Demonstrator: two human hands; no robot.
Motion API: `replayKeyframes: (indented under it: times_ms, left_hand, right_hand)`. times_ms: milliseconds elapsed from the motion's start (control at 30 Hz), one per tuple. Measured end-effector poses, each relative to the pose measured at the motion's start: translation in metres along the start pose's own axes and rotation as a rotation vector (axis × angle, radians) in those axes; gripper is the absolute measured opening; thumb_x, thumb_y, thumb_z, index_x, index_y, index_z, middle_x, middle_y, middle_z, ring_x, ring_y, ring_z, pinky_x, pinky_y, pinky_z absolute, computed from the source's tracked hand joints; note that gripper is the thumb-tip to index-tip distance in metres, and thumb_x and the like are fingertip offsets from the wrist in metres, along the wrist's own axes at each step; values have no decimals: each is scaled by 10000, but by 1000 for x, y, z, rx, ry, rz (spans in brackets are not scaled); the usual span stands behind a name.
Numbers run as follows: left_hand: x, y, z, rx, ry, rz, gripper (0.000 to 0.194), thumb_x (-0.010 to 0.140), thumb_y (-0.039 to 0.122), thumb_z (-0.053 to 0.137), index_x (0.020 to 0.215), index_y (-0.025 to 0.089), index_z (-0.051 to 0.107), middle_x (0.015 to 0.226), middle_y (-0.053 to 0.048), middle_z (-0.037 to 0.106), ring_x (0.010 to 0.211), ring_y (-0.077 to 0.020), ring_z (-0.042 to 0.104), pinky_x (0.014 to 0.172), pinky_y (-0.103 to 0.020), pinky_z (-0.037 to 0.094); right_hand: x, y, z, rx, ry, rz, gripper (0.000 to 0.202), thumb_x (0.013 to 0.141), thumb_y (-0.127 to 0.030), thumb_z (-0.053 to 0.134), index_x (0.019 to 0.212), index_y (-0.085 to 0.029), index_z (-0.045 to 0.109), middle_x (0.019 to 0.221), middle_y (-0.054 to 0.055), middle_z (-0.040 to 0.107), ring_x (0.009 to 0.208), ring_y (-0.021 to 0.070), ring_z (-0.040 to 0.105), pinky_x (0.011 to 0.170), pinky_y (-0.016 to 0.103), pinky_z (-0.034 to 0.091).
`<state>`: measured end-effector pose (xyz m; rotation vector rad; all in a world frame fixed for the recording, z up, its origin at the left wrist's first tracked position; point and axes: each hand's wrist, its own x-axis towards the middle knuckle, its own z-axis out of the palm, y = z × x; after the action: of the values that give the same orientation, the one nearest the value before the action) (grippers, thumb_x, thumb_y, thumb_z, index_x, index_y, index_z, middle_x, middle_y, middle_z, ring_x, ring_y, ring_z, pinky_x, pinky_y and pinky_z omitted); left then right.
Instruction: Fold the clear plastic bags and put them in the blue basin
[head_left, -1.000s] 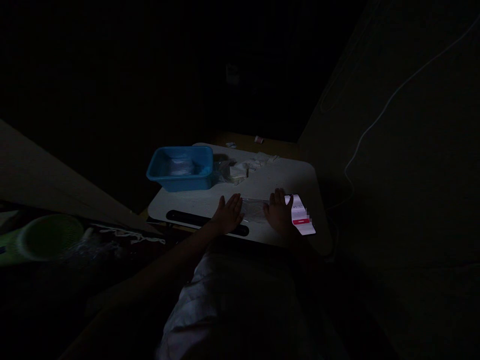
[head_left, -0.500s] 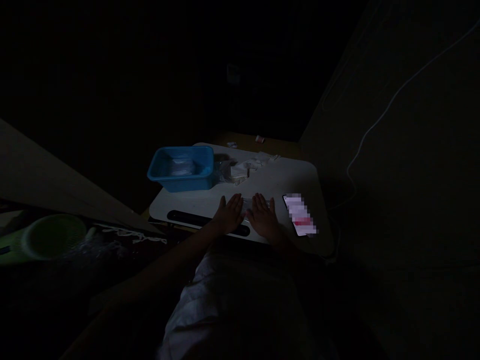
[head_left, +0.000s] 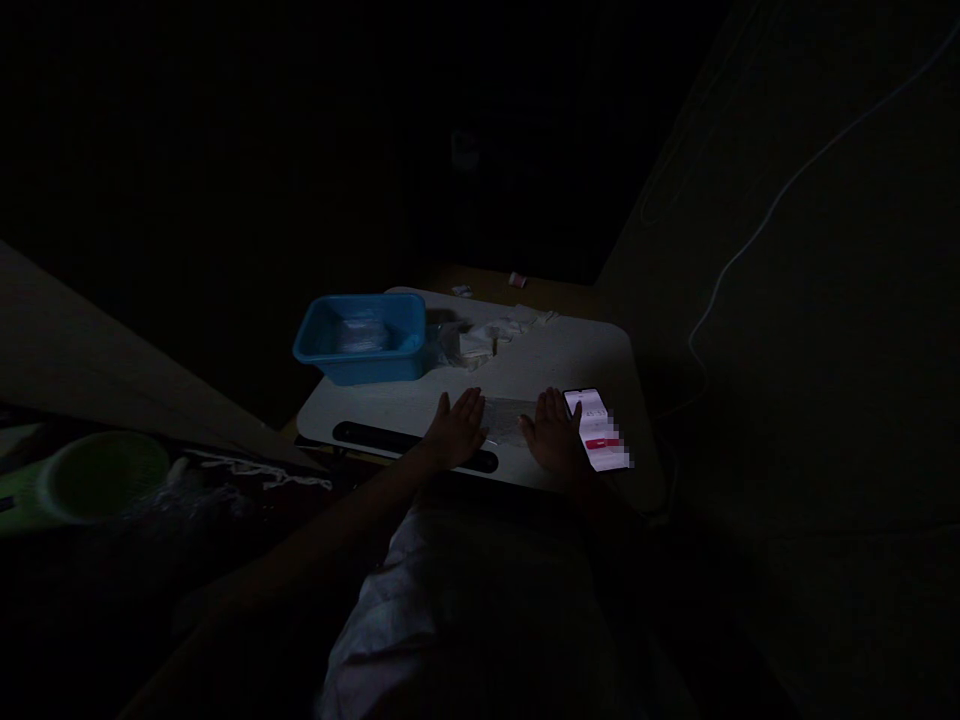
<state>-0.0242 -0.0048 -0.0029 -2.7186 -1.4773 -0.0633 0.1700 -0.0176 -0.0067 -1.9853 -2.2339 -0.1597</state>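
A clear plastic bag (head_left: 507, 422) lies flat near the front of the white table (head_left: 570, 350). My left hand (head_left: 456, 430) rests flat at the bag's left end, fingers stretched out. At its right end is my right hand (head_left: 551, 435), also flat and open, its thumb over the edge of a lit phone (head_left: 600, 440). A blue plastic basket (head_left: 360, 370) stands at the table's left, with clear plastic packets (head_left: 361, 333) inside.
Crumpled clear and white plastic (head_left: 480, 345) lies right of the basket. A dark slot (head_left: 375, 436) runs along the table's front edge. Small scraps lie beyond the far edge. A green container (head_left: 105, 475) is at lower left; a white cable (head_left: 780, 200) hangs along the right wall.
My right hand has slid right, away from the left one, to the phone's edge, uncovering more of the bag. My left hand has stayed in place.
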Motion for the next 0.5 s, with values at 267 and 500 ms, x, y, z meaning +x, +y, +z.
replayKeyframes:
  times_ms: [267, 500]
  left_hand:
    - [0, 0, 0, 5, 11, 3, 527, 910, 327, 255, 1355, 48, 290, 1434, -195, 206, 1334, -281, 184, 1008, -569, 177]
    - [-1, 1, 0, -14, 21, 0, 513, 904, 326, 287, 1354, 81, 304, 1429, -192, 227, 1329, -283, 202, 1007, -566, 179]
  right_hand:
    - [15, 7, -14, -10, -6, 10, 481, 862, -334, 354, 1248, -65, 451, 1371, 203, 369, 1283, 313, 269, 1002, 562, 166]
    - [53, 1, -30, 129, -160, -65, 427, 723, -306, 555, 1138, -206, 564, 1119, 86, 613, 1066, 255, 511, 906, 371, 348]
